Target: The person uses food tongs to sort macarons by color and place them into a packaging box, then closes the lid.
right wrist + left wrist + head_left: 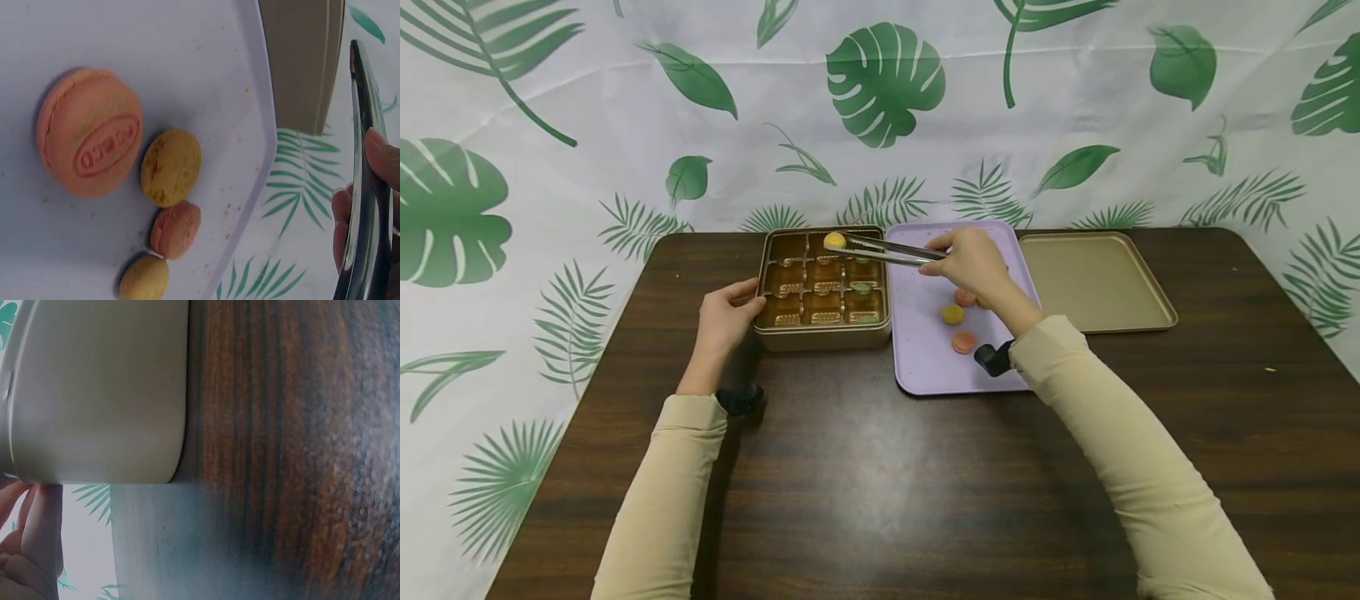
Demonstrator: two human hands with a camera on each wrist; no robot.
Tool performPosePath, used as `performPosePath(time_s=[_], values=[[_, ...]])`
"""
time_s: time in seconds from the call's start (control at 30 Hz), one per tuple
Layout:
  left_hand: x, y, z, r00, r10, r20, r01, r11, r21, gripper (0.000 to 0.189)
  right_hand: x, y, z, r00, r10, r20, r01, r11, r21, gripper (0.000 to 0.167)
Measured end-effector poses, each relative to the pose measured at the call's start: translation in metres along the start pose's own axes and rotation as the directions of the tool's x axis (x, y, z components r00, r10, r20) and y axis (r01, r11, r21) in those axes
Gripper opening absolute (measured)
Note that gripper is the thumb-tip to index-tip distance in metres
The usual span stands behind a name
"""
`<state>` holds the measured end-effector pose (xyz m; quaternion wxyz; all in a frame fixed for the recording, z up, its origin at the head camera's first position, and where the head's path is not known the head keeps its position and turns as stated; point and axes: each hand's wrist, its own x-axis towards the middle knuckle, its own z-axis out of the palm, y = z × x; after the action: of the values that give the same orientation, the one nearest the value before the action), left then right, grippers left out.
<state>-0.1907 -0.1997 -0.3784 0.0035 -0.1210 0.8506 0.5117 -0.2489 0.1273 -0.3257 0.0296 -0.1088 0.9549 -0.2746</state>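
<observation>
Dark table; tongs point left, crosswise.

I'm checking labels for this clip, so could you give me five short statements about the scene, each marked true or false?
1. The right hand holds metal tongs. True.
2. The metal tongs have a green macaron at their tips. False: it is a yellow macaron.
3. The left hand touches the side of the divided tin. True.
4. The lilac tray stands to the left of the divided tin, as the head view shows it. False: the lilac tray lies to its right, between it and the shallow gold tray.
5. Pink macarons lie on the lilac tray. True.
</observation>
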Motion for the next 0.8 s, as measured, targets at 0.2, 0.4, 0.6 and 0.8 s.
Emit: performPosePath(time_s=[0.2,0.4,0.6,0.8], values=[[0.001,0.0,0.0,1.0,0.0,-0.001,0.0,1.0,0.001,0.042,0.003,-0.002,0.005,1.0,-0.007,0.002,0.007,1.0,-0.01,0.044],[0.001,0.0,0.0,1.0,0.004,-0.001,-0.004,1.0,0.008,0.042,0.005,-0.002,0.008,1.0,-0.002,0.004,0.002,1.0,-0.029,0.046],[0.001,0.0,0.001,1.0,0.005,-0.002,-0.005,1.0,0.013,0.042,0.002,0.003,0.006,1.0,-0.005,0.017,0.005,1.0,-0.028,0.051],[0.001,0.0,0.0,1.0,0.001,0.0,-0.001,1.0,0.01,0.042,-0.003,0.011,-0.001,0.999,-0.009,0.046,0.009,1.0,0.003,0.053]])
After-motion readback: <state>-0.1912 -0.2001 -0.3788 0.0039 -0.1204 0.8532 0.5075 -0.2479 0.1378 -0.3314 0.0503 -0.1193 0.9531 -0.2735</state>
